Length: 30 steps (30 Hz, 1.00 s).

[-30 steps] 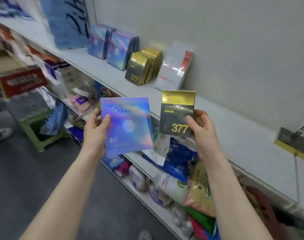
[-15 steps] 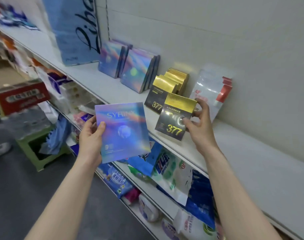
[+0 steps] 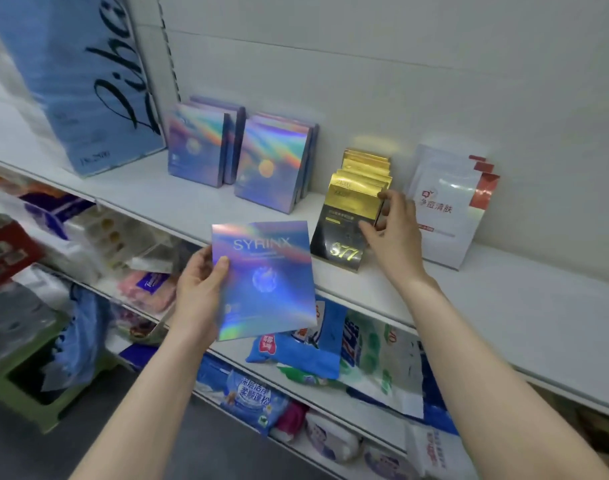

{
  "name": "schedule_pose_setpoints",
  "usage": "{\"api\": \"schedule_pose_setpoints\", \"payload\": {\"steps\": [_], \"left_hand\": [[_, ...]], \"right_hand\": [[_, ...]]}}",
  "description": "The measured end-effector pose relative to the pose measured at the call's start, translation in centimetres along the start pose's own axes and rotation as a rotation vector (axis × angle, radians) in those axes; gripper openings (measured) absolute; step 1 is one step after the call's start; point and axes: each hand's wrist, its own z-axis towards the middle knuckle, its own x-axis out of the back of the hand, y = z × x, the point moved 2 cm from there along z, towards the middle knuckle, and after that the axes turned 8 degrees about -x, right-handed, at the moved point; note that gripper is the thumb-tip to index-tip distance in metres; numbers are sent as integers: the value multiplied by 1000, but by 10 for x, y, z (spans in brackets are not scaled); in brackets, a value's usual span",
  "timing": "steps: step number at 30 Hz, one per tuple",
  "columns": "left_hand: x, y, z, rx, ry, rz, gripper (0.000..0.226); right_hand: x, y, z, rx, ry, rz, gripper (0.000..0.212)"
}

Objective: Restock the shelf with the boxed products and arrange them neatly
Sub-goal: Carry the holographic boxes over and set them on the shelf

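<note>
Partly, right hand [image 3: 395,233] hides gold box [image 3: 344,220], left hand [image 3: 199,296] holographic box [image 3: 268,282]

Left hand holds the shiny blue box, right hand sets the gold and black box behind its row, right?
No. In the head view the right hand sets the gold and black box at the front of its row; the left hand holds the shiny blue box.

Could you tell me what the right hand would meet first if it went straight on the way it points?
Probably the row of gold-topped boxes behind the 377 box the right hand holds; depth is unclear.
</note>
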Motion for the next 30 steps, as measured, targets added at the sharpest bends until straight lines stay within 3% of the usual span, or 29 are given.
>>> {"api": "schedule_pose_setpoints", "payload": {"steps": [4,6,9,12,17,20,24,30], "left_hand": [[1,-4,10,21,-62,-15,17],[2,-4,15,43,-82,-37,19],[1,-2,26,55,-119,-41,20],[-4,5,42,3,-180,-24,23],[-10,23,83,-171,-240,125,31],[-10,30,110,-282,-202,221,38],[-4,14,139,-323,-161,551,39],[-7,-18,163,-320,-462,1014,50]], "right_hand": [[3,-14,-4,39,118,-194,53],[5,-31,-7,126,134,-164,44],[-8,-65,-7,269,-100,-90,32],[-32,-90,1,348,-415,-160,38],[-51,-111,38,290,-596,-94,28],[-60,-125,64,328,-543,-73,31],[-73,-135,100,301,-376,-79,36],[-102,-125,131,280,-246,-142,31]]}}
